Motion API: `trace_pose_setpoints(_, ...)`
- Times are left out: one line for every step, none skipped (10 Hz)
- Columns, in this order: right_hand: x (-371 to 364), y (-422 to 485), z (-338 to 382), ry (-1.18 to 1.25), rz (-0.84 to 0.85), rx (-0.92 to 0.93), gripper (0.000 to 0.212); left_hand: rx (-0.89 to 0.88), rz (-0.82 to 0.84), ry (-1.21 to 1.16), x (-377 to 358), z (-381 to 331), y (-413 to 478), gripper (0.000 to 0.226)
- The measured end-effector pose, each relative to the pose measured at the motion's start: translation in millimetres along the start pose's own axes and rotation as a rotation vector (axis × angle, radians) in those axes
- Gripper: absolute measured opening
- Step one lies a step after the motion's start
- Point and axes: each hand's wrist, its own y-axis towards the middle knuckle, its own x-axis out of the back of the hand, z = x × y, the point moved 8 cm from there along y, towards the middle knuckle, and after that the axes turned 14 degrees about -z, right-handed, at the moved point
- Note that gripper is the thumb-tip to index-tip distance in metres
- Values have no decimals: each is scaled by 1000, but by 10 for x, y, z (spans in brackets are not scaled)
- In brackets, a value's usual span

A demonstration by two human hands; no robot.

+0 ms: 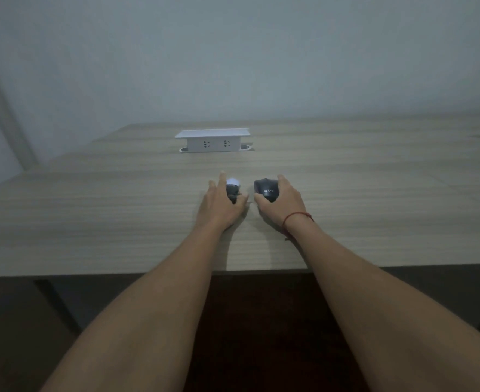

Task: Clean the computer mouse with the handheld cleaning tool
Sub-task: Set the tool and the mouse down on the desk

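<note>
- Gripping the black computer mouse (265, 189), the right hand (283, 200) rests on the desk (120, 222).
- Just beside it, the left hand (219, 203) closes around the cleaning tool (232, 189).

**Two hands side by side on the table**

The cleaning tool (233, 190) and the mouse (265, 189) lie on the table (120, 222) — tool left, mouse right, near each other. The left hand (221, 205) is on the tool, the right hand (282, 198) on the mouse. Behind them, well apart, stands a socket box (213, 140) — before the wall (233, 52).
</note>
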Motion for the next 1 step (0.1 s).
trace_pose_setpoints(99,-169,-14,-29,8,-17,56,48,-33,100,134,50,-150,92)
